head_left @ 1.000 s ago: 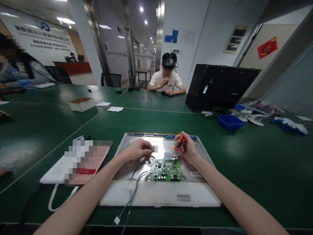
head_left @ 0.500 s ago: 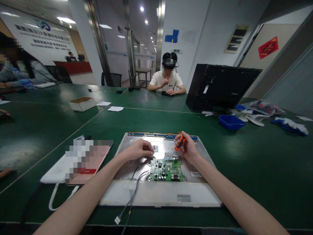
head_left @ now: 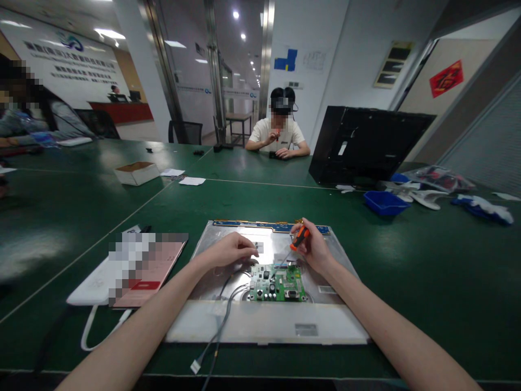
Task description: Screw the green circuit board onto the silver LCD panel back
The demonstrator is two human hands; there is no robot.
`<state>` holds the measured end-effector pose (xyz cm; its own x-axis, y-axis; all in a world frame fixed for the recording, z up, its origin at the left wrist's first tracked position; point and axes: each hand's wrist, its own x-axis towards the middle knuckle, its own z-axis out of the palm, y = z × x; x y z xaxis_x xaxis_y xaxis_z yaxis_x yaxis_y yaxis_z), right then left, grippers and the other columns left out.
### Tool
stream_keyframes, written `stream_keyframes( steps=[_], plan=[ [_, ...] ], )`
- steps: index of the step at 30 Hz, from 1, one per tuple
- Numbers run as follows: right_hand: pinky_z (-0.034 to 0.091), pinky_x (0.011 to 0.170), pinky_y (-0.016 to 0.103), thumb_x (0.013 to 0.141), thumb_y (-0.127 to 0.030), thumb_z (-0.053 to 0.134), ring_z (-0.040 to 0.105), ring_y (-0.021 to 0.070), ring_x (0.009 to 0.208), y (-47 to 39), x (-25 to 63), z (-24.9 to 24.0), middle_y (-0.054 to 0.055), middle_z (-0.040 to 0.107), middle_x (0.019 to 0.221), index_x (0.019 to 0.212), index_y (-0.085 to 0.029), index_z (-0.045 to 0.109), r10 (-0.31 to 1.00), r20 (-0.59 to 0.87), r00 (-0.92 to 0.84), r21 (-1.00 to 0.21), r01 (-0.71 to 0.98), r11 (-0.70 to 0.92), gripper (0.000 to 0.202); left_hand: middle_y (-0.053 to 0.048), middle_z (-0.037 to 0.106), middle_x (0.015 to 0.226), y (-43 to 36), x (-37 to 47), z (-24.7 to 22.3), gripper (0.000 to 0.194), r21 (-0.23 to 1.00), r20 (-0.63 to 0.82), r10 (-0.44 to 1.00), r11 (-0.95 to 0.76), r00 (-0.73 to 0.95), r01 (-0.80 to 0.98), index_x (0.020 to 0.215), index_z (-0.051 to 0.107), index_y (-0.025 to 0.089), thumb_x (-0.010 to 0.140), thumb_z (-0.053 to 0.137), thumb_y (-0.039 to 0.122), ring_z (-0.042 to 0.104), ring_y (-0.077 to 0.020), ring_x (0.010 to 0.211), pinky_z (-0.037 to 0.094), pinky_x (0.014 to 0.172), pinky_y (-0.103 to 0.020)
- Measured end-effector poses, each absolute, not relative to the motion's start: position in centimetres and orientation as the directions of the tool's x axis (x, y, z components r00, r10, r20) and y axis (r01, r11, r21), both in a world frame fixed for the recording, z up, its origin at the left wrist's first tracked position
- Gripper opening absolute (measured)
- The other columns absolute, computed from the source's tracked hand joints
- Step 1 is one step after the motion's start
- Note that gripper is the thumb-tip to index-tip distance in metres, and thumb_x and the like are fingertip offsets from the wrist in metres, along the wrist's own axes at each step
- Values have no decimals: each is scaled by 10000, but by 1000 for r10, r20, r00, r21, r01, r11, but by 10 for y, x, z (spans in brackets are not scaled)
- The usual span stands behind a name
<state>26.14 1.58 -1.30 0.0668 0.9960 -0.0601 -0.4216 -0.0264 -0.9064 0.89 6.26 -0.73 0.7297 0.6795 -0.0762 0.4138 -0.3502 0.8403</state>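
A flat metal display panel (head_left: 268, 324) lies in front of me, a blue strip board (head_left: 264, 226) along its far edge. The green circuit board (head_left: 278, 283) rests on the panel's middle, with dark cables (head_left: 228, 307) running from its left side toward me. In my right hand (head_left: 312, 247) is an orange and black screwdriver (head_left: 300, 238), its shaft slanting down-left over the circuit board. My left hand (head_left: 238, 248) is at the board's upper left corner, fingers curled and close together; whatever lies between the fingertips is too small to make out.
White and pink devices (head_left: 150, 271) with a white cable lie left of the panel. Farther back are an open box (head_left: 137, 172), papers (head_left: 192, 181), a blue tray (head_left: 386, 202), a large black monitor (head_left: 366, 146) and gloves (head_left: 482, 209). A person sits across the green table (head_left: 427, 260).
My left hand has shifted very slightly to the right. My right hand and the screwdriver look unchanged. At the far left edge, another person's hand has drawn back.
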Motion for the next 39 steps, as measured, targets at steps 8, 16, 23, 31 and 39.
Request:
stream_keyframes(
  steps=[8, 16, 23, 31, 39],
  plan=[
    [184, 319, 183, 776, -569, 646, 282, 40, 301, 16, 262, -14, -70, 413, 364, 650, -176, 648, 997, -53, 58, -907, -421, -24, 413, -71, 694, 690, 60, 9, -4, 281, 859, -87, 672, -323, 736, 397, 758, 717, 138, 854, 628, 387, 605, -151, 610, 422, 580, -266],
    [179, 320, 193, 778, -565, 645, 279, 38, 300, 16, 262, -14, -74, 420, 364, 652, -173, 648, 997, -57, 61, -906, -423, -26, 411, -63, 696, 694, 60, 9, -2, 191, 891, -117, 655, -263, 747, 370, 756, 726, 123, 751, 730, 314, 624, -162, 639, 444, 614, -272],
    [179, 315, 192, 759, -584, 648, 281, 39, 296, 17, 262, -15, -75, 410, 358, 651, -172, 650, 996, -60, 63, -909, -415, -29, 426, -107, 714, 768, 62, 5, 1, 299, 883, -110, 637, -290, 763, 369, 838, 772, 100, 785, 720, 390, 620, -182, 698, 432, 630, -288],
    [183, 322, 179, 771, -572, 648, 292, 33, 298, 17, 262, -15, -75, 409, 364, 660, -165, 651, 997, -60, 56, -911, -411, -32, 422, -81, 666, 729, 62, 2, -4, 308, 975, -97, 678, -84, 729, 208, 917, 753, 96, 831, 706, 387, 562, -147, 644, 403, 605, -286],
    [174, 326, 181, 780, -555, 643, 279, 32, 301, 16, 262, -14, -75, 407, 364, 660, -163, 648, 996, -61, 62, -913, -406, -31, 411, -50, 623, 775, 62, 2, -4, 269, 983, -93, 623, 183, 777, -29, 942, 744, 115, 839, 716, 361, 517, -117, 685, 400, 645, -267]
  ],
)
